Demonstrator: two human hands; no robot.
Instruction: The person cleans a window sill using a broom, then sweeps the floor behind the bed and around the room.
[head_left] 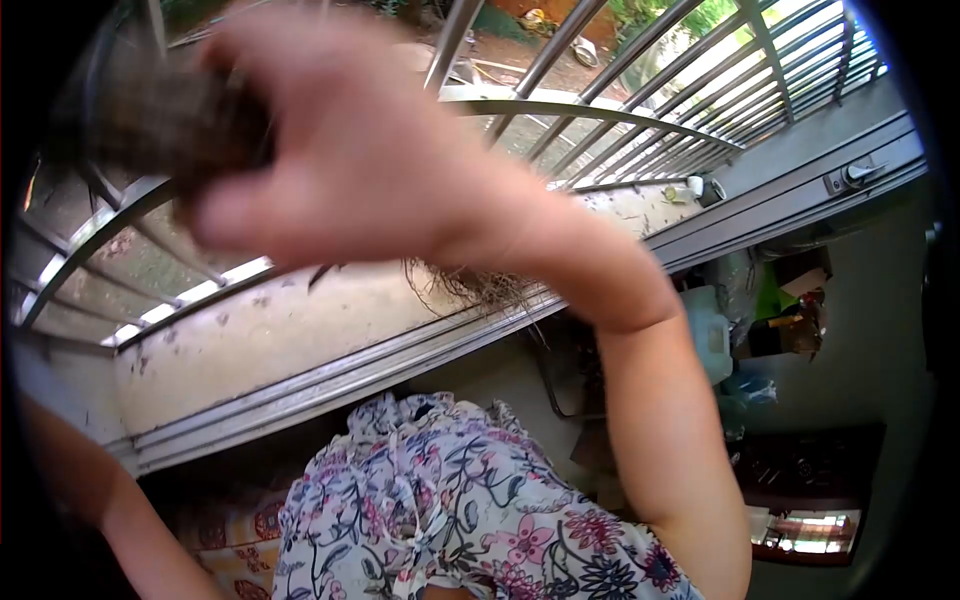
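My right hand (370,170) is raised across the upper left, blurred by motion. Its thumb and fingers close around a dark brown clump (175,125), which is too smeared to name exactly. Below my right wrist, a tangle of thin dry roots (485,288) rests on the pale window ledge (300,318), partly covered by the arm. My left arm (130,530) reaches up at the lower left into the dark image edge, and its hand cannot be seen.
Metal window bars (560,60) curve outward beyond the ledge. A sliding window track (330,385) runs along its near side. Small containers (695,188) stand at the ledge's far right. Indoors are a pale plastic jug (707,335) and a dark red appliance (810,480).
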